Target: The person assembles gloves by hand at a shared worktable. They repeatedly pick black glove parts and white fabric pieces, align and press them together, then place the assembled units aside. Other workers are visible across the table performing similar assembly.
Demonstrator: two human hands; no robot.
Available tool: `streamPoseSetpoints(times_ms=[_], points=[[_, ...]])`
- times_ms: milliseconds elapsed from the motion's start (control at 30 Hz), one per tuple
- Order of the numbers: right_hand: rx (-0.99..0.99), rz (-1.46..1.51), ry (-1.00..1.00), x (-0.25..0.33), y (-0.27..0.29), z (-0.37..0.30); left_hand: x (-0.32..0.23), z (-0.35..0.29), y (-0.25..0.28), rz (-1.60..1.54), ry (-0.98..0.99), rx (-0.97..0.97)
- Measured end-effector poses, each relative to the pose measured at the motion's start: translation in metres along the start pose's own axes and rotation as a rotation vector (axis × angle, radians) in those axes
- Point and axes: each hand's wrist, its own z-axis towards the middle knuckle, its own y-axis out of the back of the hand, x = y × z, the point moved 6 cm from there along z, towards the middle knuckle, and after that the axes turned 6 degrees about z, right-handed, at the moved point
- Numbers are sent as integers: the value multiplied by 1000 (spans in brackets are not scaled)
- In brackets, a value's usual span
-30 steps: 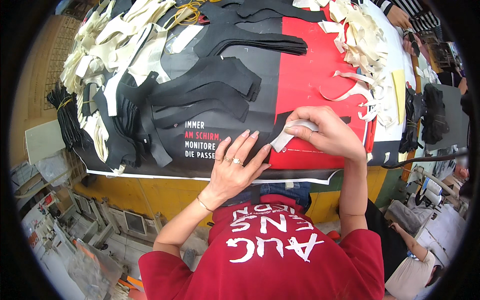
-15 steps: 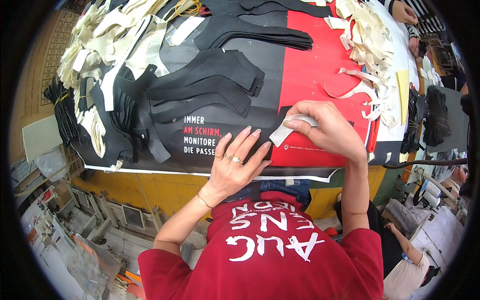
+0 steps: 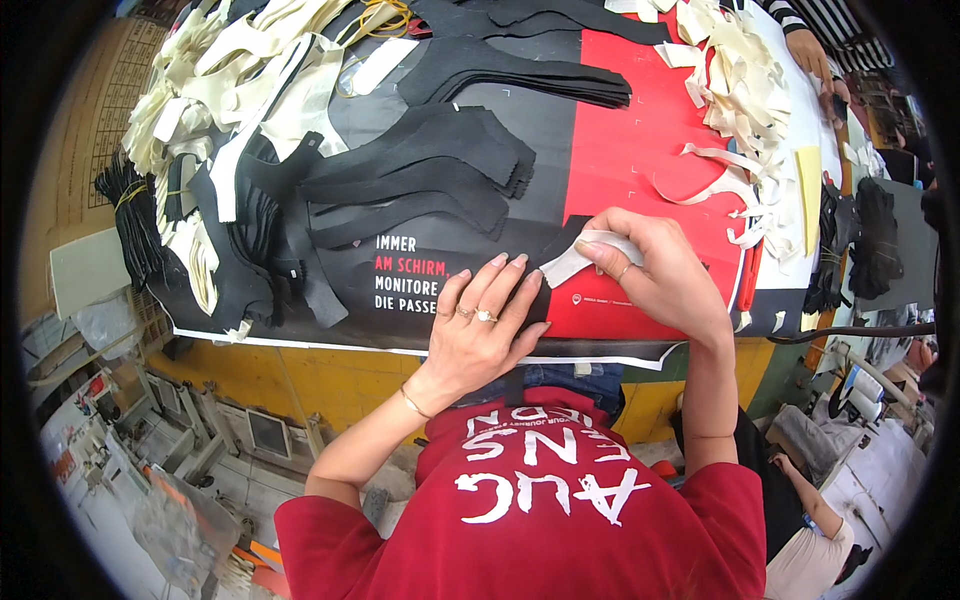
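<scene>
Pale strip (image 3: 566,265): over the black-and-red surface (image 3: 645,170), slanting, its long axis running from 8 o'clock up to 2 o'clock.
Right hand (image 3: 655,268): nearer of the two hands, at 3 o'clock from the strip, thumb and fingers pinching its upper end.
Left hand (image 3: 478,330): at 8 o'clock, palm down, fingers outstretched, grasping nothing I can see; its index fingertip sits by the strip's low end, touching or not I can't tell.
Black cloth pieces (image 3: 415,160): layered toward 10 o'clock.
Cream scraps (image 3: 742,92): heaped between 1 and 2 o'clock.
</scene>
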Motion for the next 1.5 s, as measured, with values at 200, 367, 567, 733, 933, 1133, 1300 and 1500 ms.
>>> streamPoseSetpoints(times_ms=[200, 367, 567, 733, 933, 1133, 1300, 1500], points=[[-31, -106, -20, -5, -4, 5, 0, -2, -2, 9, -5, -9], [-45, -114, -7, -4, -4, 5, 1, -4, -3, -20, -10, -40], [-62, -121, -36, -5, -6, 4, 3, -4, -1, -79, 13, -59], [-64, -137, -40, -5, -6, 3, -1, 0, -1, -21, 24, 8], [-188, -153, 31, 2, -7, -1, -4, 4, -1, 30, 24, 48], [-343, -195, -58, -4, 4, -16, -4, 4, 0, 38, 19, 59], [-364, -50, -47, -14, 4, -16, -3, 5, -1, 40, 13, 65], [-348, -45, -12, -17, 5, -15, -3, 7, 1, 34, 10, 68]])
